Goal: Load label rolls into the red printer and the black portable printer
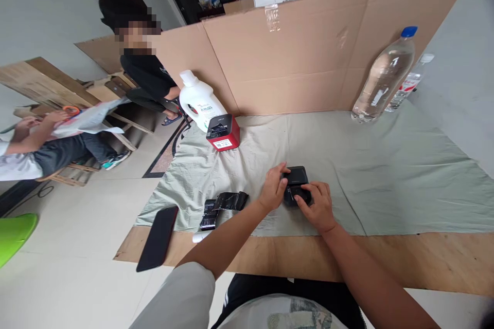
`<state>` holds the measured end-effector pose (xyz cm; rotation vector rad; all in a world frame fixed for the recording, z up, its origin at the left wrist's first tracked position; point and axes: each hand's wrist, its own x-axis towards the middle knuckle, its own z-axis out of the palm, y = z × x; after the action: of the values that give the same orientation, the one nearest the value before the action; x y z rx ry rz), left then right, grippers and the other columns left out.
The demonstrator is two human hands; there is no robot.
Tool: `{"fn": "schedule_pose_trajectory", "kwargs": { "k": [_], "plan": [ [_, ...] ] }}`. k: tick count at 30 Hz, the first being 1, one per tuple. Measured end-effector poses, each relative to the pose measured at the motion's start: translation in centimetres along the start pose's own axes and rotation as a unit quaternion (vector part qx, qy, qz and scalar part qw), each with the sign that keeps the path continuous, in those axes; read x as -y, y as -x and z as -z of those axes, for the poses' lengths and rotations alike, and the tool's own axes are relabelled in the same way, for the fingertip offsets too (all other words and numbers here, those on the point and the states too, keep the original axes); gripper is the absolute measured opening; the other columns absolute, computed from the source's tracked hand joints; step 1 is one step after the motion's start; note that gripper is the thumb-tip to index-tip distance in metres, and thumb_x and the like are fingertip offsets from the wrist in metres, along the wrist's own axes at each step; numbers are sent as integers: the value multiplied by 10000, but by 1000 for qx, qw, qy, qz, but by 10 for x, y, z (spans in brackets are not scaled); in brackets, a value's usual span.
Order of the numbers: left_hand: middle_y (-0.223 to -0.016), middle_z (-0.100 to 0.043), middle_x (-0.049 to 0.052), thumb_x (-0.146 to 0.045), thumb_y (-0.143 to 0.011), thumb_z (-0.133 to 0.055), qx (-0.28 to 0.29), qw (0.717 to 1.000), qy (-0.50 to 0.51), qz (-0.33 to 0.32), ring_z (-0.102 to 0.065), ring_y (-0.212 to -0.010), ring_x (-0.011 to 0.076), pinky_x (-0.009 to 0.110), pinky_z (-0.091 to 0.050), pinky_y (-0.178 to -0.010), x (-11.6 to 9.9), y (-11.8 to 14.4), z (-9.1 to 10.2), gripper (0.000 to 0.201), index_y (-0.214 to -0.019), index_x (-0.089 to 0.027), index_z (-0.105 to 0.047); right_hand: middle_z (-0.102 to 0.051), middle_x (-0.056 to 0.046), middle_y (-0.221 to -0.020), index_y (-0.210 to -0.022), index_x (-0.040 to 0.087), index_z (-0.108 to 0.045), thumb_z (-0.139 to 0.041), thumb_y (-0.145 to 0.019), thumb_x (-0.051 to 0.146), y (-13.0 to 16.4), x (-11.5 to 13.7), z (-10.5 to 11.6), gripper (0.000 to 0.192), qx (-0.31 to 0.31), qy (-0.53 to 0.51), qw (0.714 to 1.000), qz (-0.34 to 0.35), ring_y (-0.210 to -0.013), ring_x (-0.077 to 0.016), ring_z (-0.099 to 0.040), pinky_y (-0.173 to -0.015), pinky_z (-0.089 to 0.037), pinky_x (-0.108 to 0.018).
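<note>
A small black two-part device or case point(297, 170) rests on the green-grey cloth in front of me; its exact kind is hard to make out. My left hand point(274, 187) holds its left side, fingers curled against the edge. From the right, my right hand point(318, 206) grips the nearer part, with the thumb on the front and the fingers over the right side. Left of my left hand lies a crumpled strip of shiny black plastic point(227, 201), partly over a white item point(201, 236) that my forearm hides in part.
A black phone point(157, 239) overhangs the wooden table edge point(285, 252). Behind stand a red-and-black box point(224, 133), a white detergent jug point(203, 100) and two water bottles point(386, 79) point(409, 85). A cardboard screen point(293, 61) closes the back. Two people sit at left.
</note>
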<state>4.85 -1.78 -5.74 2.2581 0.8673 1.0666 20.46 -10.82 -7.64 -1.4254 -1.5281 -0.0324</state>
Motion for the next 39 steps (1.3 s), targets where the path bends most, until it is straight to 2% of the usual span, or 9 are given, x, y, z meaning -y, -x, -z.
{"fn": "schedule_pose_trajectory", "kwargs": {
  "k": [6,11,19,22,26,29,33,36,39],
  "plan": [
    [-1432,-473,143,-412,-998,-233,42,995,-90,19,-297,-1420,253,491,-260,-1114,-18,36,-12,485,-1373,-174,-427,-557,-142,-1227,-1305,181,-447,-645,-814,435,-3,-4,-2,588,16,14,999,31,-1153,-292,-494,-991,-427,-514],
    [-1455,-461,135,-310,-1000,-228,22,996,-87,24,-275,-1439,229,479,-276,-1121,-18,43,-19,440,-1301,-155,-510,-580,-132,-1252,-1265,174,-518,-621,-822,457,0,-5,-4,536,60,63,996,23,-1166,-292,-495,-1005,-404,-488],
    [-1402,-526,119,-305,-995,-232,10,997,-73,10,-353,-1401,226,476,-320,-1103,-13,40,-16,437,-1243,-180,-569,-622,-147,-1247,-1208,135,-592,-551,-859,500,-1,9,1,506,130,174,976,-11,-1099,-311,-544,-922,-385,-463],
    [-1457,-459,132,-372,-994,-244,21,998,-51,9,-327,-1414,239,497,-284,-1130,-10,44,-14,464,-1347,-181,-478,-572,-172,-1303,-1255,116,-557,-561,-834,517,-1,17,-3,582,149,180,972,-34,-1125,-330,-521,-915,-401,-469],
    [-1552,-281,149,-435,-994,-231,-50,997,-10,55,-259,-1442,243,499,-250,-1158,-2,54,-16,551,-1484,-185,-255,-400,-258,-1426,-1348,84,-467,-586,-767,605,1,32,-18,789,122,211,963,-112,-1148,-394,-485,-875,-426,-511],
    [-1548,-290,138,-420,-1000,-210,-52,995,-9,81,-263,-1441,230,484,-248,-1167,3,59,-18,550,-1506,-205,-199,-321,-245,-1481,-1395,130,-416,-597,-760,555,-3,36,-25,786,148,213,959,-118,-1081,-367,-522,-838,-450,-501],
    [-1530,-342,133,-422,-983,-306,63,988,-112,84,-275,-1435,254,506,-253,-1158,2,58,-22,549,-1479,-189,-297,-428,-165,-1408,-1364,192,-450,-635,-699,408,-26,-1,-14,723,133,206,965,-93,-1097,-330,-514,-905,-449,-479],
    [-1532,-360,84,-418,-955,-388,177,962,-198,60,-253,-1444,285,568,-195,-1158,-2,56,-25,499,-1417,-234,-426,-474,-169,-1316,-1306,175,-499,-620,-675,374,-61,-63,10,673,40,229,966,-117,-1136,-323,-493,-961,-427,-480],
    [-1546,-338,66,-400,-936,-420,224,944,-237,54,-229,-1452,292,585,-176,-1154,-5,54,-25,502,-1415,-249,-440,-450,-197,-1306,-1235,147,-554,-626,-650,399,-104,-133,40,641,-42,265,945,-185,-1131,-338,-489,-968,-416,-494]
  ]
}}
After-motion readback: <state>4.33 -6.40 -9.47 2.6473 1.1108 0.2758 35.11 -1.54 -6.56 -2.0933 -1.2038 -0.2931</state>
